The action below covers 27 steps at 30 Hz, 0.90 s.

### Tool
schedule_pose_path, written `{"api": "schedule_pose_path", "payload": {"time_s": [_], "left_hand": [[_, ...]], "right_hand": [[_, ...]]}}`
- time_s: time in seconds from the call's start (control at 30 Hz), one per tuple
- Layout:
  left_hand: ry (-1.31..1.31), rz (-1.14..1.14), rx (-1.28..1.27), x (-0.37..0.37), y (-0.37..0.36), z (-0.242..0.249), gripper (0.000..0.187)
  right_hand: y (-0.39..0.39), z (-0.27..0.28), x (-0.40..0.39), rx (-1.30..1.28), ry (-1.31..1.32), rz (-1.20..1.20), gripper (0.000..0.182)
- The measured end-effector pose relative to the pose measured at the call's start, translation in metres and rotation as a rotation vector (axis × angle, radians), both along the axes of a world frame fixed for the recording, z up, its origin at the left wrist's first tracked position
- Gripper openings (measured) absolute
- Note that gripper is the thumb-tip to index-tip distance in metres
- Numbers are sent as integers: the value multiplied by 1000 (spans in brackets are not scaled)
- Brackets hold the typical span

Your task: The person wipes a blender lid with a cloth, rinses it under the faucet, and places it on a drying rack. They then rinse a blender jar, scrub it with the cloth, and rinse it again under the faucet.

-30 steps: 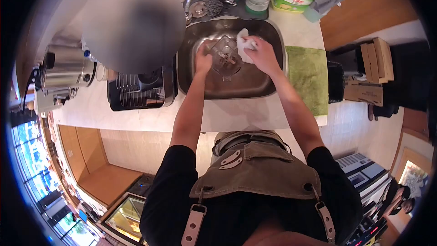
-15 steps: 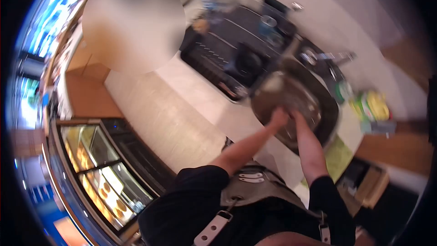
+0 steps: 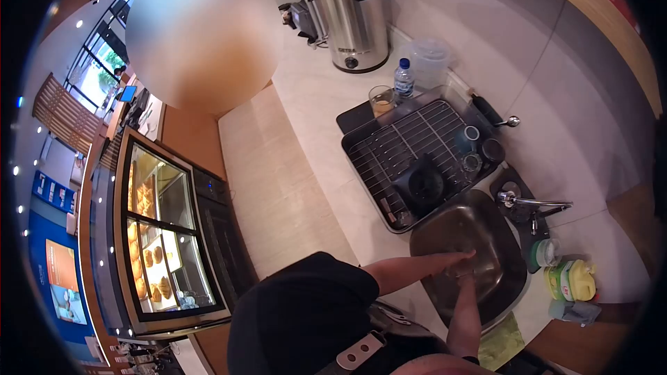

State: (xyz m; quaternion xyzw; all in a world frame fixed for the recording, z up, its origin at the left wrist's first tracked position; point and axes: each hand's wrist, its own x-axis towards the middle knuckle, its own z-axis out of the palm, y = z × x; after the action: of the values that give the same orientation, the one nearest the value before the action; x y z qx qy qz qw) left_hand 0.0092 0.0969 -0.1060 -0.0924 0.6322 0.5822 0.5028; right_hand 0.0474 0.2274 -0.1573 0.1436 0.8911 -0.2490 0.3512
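My left hand (image 3: 460, 262) reaches over the dark metal sink (image 3: 504, 253), its fingers stretched out and nothing seen in them. Just beneath it is my right hand (image 3: 464, 279), its fingertips close to the left palm and largely hidden or blurred. Both hands are over the basin. A chrome faucet (image 3: 531, 201) stands at the sink's far side.
Beside the sink, a black dish rack (image 3: 389, 149) holds a black part and several cups. A yellow-green bottle (image 3: 571, 280) stands near a green-lidded container (image 3: 544, 253). Farther back are a water bottle (image 3: 404, 80) and a steel urn (image 3: 351, 28). A pastry case (image 3: 174, 229) is at left.
My view has swung, so the sink and rack appear lower and the urn shows. My hands remain over the sink, with the left fingers now stretched out.
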Motion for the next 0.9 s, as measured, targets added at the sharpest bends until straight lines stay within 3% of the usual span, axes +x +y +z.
{"api": "schedule_pose_path", "payload": {"time_s": [0.13,0.23,0.37,0.57,0.73,0.9], "left_hand": [[-268,-250,-63,-34,18,-16,78],[-194,-397,162,-42,31,-68,98],[-287,-170,77,-27,22,-48,101],[-45,-10,-107,-14,13,-49,104],[74,99,34,3,6,-33,106],[-100,61,286,-2,7,-25,102]], "right_hand": [[-2,-8,5,-222,29,-301,39],[-7,-14,3,-462,61,-575,40],[-20,-20,3,-772,104,-885,42],[-40,-23,9,-1078,215,-1130,44],[-43,-26,18,-1241,356,-1221,46],[-33,-56,15,-1409,585,-1180,48]]}}
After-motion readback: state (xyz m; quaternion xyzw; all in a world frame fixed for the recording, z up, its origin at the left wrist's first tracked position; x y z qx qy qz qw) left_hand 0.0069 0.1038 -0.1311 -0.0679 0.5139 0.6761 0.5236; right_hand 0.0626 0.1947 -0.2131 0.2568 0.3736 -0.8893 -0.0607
